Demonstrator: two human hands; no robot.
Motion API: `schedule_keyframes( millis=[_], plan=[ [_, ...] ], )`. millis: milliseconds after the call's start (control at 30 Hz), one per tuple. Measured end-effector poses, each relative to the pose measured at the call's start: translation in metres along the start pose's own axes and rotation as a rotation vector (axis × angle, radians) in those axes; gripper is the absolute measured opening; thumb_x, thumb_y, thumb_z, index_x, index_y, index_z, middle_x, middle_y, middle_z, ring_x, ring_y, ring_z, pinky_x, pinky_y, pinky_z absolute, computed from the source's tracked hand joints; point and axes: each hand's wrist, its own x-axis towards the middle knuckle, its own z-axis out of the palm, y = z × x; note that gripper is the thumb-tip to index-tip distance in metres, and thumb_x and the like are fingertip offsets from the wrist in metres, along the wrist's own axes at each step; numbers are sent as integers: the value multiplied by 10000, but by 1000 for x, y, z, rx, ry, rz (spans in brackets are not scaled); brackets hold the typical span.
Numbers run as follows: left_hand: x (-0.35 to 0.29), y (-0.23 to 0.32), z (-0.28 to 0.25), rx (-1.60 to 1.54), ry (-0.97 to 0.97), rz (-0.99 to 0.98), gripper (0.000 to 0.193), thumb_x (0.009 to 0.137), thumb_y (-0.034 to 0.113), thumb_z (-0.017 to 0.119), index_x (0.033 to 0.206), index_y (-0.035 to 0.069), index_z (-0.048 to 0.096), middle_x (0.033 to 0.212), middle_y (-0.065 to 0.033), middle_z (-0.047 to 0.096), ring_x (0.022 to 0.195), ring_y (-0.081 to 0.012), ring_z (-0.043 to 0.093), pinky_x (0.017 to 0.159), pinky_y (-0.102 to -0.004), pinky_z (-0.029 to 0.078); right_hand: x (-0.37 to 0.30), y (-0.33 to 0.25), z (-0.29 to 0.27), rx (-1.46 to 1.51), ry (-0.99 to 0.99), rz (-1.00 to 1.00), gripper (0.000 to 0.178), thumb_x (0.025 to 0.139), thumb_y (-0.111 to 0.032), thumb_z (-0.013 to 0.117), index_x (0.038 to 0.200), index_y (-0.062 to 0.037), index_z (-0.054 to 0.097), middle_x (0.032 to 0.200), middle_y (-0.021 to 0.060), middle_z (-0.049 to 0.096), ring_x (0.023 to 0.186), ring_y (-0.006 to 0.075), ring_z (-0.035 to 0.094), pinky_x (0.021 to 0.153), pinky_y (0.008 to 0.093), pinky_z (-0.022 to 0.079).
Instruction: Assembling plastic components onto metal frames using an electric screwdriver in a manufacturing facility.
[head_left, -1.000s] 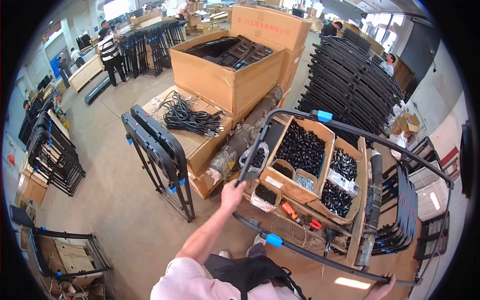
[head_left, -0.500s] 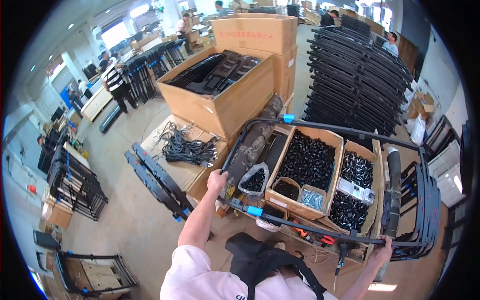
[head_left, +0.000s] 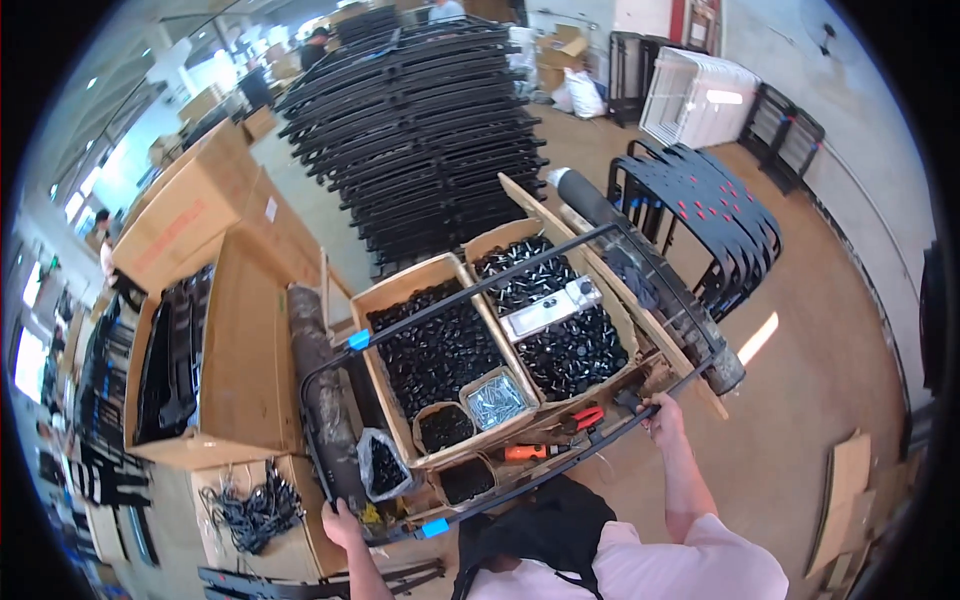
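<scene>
A black rectangular tube frame (head_left: 425, 313) with rounded corners is held level over the workbench. My left hand (head_left: 341, 524) is closed round its near left corner. My right hand (head_left: 662, 420) grips the near bar toward its right end. One blue piece (head_left: 360, 340) sits on the far bar, another blue piece (head_left: 435, 527) on the near bar. Beneath the frame lie a cardboard box (head_left: 487, 443) of small black parts and a second box (head_left: 632, 362) of black-and-silver parts. A silver metal block (head_left: 550, 310) rests across the second box.
An orange-handled tool (head_left: 530, 452) and red-handled tool (head_left: 587, 418) lie along the near bench edge. Wrapped rolls (head_left: 650, 280) flank the boxes. Behind stands a tall stack of black frames (head_left: 420, 130); more bent frames (head_left: 700, 210) stand right. Cables (head_left: 255, 510) lie left.
My view has swung to the right, so the bench and big carton appear farther left. Both hands still hold the frame, which now slants up toward the right across the boxes.
</scene>
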Motion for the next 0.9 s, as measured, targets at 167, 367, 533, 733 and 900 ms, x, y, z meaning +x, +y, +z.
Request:
schedule_keyframes(
  millis=[167,367,533,733,900],
  plan=[
    [2,55,-8,26,-196,-63,450,988,336,694,1252,-26,724,1108,-267,755,1029,-442,717,905,-498,540,6,2,-44,30,-82,-72,311,922,-118,622,1213,-8,606,978,142,712,865,294,737,756,420,618],
    [-2,48,-15,78,-152,-24,429,997,316,690,1233,-40,722,1102,-266,757,1023,-454,710,904,-508,536,33,-14,-92,-571,-255,38,515,875,-180,702,1353,-13,610,1248,137,735,1024,293,735,849,402,602],
    [-2,39,-11,167,-103,43,470,998,299,689,1269,-85,678,1147,-287,740,1020,-459,702,906,-510,536,109,39,-88,-1220,-57,-81,567,856,-334,751,1315,-17,652,1343,195,680,1188,303,669,986,370,553],
    [-4,32,-25,54,-286,-35,527,990,255,692,1391,-77,611,1291,-293,698,1198,-448,663,1039,-493,502,127,52,-19,-1900,79,-429,610,821,-423,776,1201,43,675,1321,263,651,1262,400,589,1032,518,524],
    [-25,41,-30,73,-214,-80,632,990,263,694,1511,-40,504,1446,-281,606,1313,-438,594,1112,-477,459,158,61,-34,-2058,-8,-405,706,788,-376,791,1303,74,617,1344,272,643,1273,416,576,1031,526,527]
  ],
)
